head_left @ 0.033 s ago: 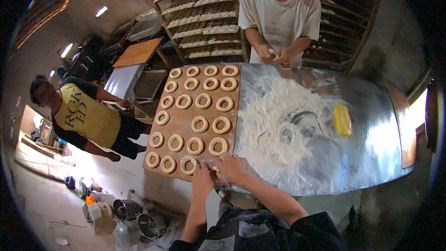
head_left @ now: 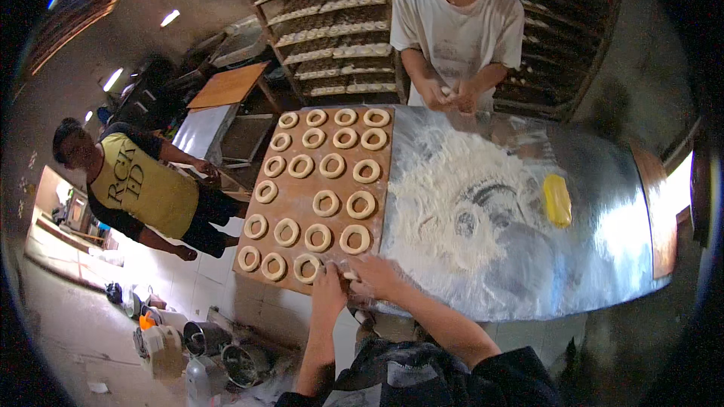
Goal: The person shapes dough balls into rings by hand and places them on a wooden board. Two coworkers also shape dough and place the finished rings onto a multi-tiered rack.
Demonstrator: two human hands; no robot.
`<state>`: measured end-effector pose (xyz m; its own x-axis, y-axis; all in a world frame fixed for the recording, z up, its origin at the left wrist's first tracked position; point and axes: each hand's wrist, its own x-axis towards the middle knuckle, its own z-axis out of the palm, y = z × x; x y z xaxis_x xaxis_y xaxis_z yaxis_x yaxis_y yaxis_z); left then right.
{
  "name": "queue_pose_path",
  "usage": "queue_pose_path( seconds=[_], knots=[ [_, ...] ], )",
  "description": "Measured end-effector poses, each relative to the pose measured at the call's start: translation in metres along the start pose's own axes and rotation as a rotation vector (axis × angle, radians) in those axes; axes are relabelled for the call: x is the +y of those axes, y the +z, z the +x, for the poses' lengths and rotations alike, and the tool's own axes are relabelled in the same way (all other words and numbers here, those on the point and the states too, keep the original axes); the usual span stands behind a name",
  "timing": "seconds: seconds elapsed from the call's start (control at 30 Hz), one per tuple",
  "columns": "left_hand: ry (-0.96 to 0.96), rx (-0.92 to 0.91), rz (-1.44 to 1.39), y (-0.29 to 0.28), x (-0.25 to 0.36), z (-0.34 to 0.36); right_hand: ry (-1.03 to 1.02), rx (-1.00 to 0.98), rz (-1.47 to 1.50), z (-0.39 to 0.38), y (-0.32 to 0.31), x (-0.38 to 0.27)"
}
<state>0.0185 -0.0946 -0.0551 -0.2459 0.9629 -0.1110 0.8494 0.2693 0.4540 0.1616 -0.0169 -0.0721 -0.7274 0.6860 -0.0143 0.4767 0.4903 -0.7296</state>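
Over the near right corner of a wooden board [head_left: 290,198], my hands work close together on a small piece of pale dough [head_left: 350,276]. My left hand [head_left: 329,287] closes on its left end, beside the nearest dough ring [head_left: 307,268]. From the right, my right hand [head_left: 376,276] closes on the dough, its fingers partly hiding it. Rows of pale dough rings [head_left: 332,165] lie flat on the board, with a gap in one row. White flour [head_left: 430,188] spreads over the metal tabletop [head_left: 611,211] to the right of the board.
A flattened yellow lump [head_left: 557,200] rests on the metal. Across the table a person in a white shirt [head_left: 458,38] holds a small pale piece. Another person in a yellow shirt [head_left: 143,181] stands at left. Behind are loaded racks [head_left: 332,30]; buckets [head_left: 205,338] stand on the floor.
The right hand's fingers have shifted slightly, and more of the dough shows between my hands. Across the table, the person's hands have moved a little. The whole view has shifted slightly.
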Motion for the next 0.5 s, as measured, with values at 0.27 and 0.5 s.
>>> queue_pose_path(
  seconds=[0.27,0.5],
  knots=[
    [0.204,0.121,-2.258,0.025,0.032,-0.030,0.264,-0.071,2.062,-0.047,-0.035,-0.014],
    [0.227,0.641,-0.481,0.016,0.083,-0.033,-0.049,0.097,1.082,-0.046,-0.016,-0.007]
  ],
)
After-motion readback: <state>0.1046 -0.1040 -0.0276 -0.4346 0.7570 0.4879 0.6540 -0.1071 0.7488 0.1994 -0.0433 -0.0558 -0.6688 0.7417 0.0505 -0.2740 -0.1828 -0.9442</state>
